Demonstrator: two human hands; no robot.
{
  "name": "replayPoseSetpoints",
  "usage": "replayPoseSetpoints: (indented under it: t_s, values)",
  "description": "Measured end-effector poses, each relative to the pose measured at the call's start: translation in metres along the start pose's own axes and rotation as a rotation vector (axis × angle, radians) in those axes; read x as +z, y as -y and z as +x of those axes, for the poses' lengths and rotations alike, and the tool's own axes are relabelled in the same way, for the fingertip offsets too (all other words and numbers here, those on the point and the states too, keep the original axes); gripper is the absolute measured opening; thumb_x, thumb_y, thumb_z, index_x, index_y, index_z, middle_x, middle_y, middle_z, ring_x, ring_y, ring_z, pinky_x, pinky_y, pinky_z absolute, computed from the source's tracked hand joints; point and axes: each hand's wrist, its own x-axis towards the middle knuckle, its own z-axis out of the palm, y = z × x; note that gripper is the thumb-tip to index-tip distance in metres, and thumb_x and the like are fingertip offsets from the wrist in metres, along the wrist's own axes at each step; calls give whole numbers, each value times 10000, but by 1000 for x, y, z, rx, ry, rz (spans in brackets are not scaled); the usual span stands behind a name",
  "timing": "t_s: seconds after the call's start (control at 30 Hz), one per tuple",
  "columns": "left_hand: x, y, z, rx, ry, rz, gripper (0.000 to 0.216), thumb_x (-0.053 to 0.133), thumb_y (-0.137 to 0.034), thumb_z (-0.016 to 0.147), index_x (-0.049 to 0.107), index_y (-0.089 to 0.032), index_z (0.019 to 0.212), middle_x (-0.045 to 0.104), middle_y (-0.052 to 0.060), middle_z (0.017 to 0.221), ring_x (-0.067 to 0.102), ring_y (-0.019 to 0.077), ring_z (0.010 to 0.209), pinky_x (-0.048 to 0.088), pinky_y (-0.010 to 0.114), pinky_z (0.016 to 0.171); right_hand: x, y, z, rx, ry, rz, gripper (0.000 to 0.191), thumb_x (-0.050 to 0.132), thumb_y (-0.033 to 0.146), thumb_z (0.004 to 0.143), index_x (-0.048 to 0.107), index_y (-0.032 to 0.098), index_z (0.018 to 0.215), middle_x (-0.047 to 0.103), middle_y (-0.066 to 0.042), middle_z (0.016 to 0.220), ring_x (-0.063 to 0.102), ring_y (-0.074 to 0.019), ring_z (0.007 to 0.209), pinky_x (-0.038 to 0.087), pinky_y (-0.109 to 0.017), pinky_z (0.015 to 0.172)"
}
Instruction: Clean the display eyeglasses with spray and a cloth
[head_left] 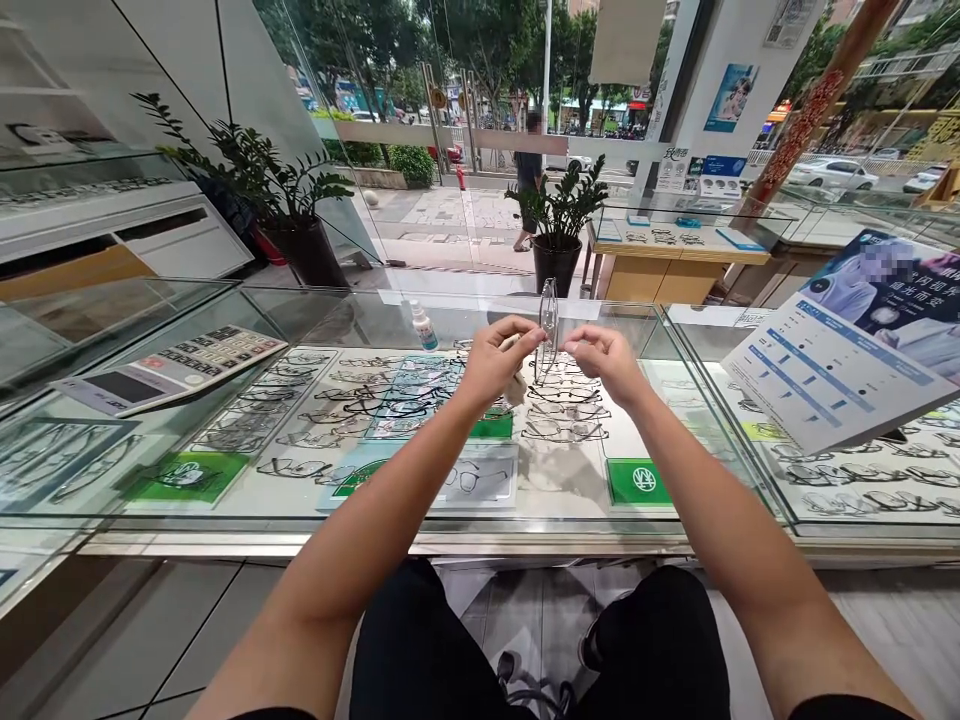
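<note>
A pair of clear-framed glasses (548,315) stands on edge above the glass display counter (375,300), held between both hands. My left hand (496,357) pinches its left side and also holds a pale cloth (514,385) that hangs below the fingers. My right hand (604,356) pinches the right side of the glasses with thumb and fingers. Under the counter glass lie several rows of spectacle frames (562,410) with green tags.
A calculator (172,368) lies on the counter at the left, and a small spray bottle (422,325) stands behind my left hand. A tilted price board (832,365) rests at the right. Two potted plants (559,215) and a passer-by outside are beyond the counter.
</note>
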Motion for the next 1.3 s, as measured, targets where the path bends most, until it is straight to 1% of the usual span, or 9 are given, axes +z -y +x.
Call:
replayPoseSetpoints:
  t_s: [0.1, 0.37, 0.57, 0.7, 0.83, 0.93, 1.07, 1.23, 1.3]
  values:
    - [0, 2, 0, 18, 0, -6, 534, 948, -698, 752, 787, -205, 877, 700, 10, 794, 421, 87, 577, 330, 262, 527, 5, 0, -3, 22, -4, -41, 520, 943, 678, 751, 769, 213, 906, 317, 119, 480, 164, -79, 480, 79, -309, 505]
    - [4, -1, -5, -9, 20, 1, 522, 957, -681, 755, 826, -203, 919, 812, 54, 933, 562, 121, 684, 444, 266, 622, 8, -1, -4, -1, -29, -43, 566, 950, 727, 739, 750, 215, 875, 273, 123, 496, 124, -78, 527, 79, -307, 548]
    - [1, 5, -2, 8, 34, 50, 505, 914, -688, 805, 815, -208, 926, 806, 49, 912, 491, 107, 616, 398, 265, 566, 3, -1, -2, -31, -65, -63, 541, 949, 712, 745, 778, 215, 873, 278, 112, 510, 148, -88, 535, 100, -312, 561]
    - [-2, 10, 1, 38, 33, 79, 495, 890, -689, 833, 802, -210, 924, 799, 45, 919, 519, 113, 632, 405, 264, 576, -1, 0, -2, -90, -130, -114, 498, 925, 685, 788, 776, 215, 861, 321, 94, 545, 207, -99, 546, 156, -313, 571]
    - [-2, 7, 1, 58, 23, 91, 484, 881, -672, 852, 811, -205, 961, 809, 59, 930, 665, 169, 800, 500, 275, 697, -1, 0, -4, -194, -253, -229, 387, 848, 604, 901, 754, 230, 871, 318, 89, 575, 258, -120, 552, 223, -320, 584]
    - [-3, 3, 0, 68, 24, 130, 482, 861, -666, 866, 799, -198, 962, 846, 88, 1042, 706, 199, 888, 544, 301, 775, -3, -3, -6, -305, -419, -400, 291, 762, 524, 997, 743, 250, 902, 372, 71, 578, 334, -147, 550, 273, -335, 606]
    - [-6, 2, 1, 79, 59, 188, 439, 810, -629, 916, 802, -195, 979, 851, 102, 1068, 713, 205, 913, 555, 311, 818, -8, -3, -8, -383, -594, -624, 252, 676, 472, 1063, 735, 262, 938, 468, 47, 581, 416, -171, 544, 333, -346, 629]
    - [-15, -4, 4, 78, 176, 243, 396, 769, -593, 962, 794, -198, 975, 833, 90, 1046, 690, 186, 876, 537, 297, 803, -22, 3, -9, -401, -618, -724, 295, 609, 503, 1109, 744, 256, 1019, 747, -42, 765, 636, -197, 621, 437, -343, 683]
    - [-19, -8, 5, 94, 218, 272, 389, 762, -583, 969, 781, -196, 949, 830, 91, 1039, 688, 191, 880, 538, 308, 824, -29, 5, -9, -421, -630, -751, 310, 600, 511, 1115, 747, 250, 1037, 799, -66, 846, 671, -200, 653, 454, -341, 704]
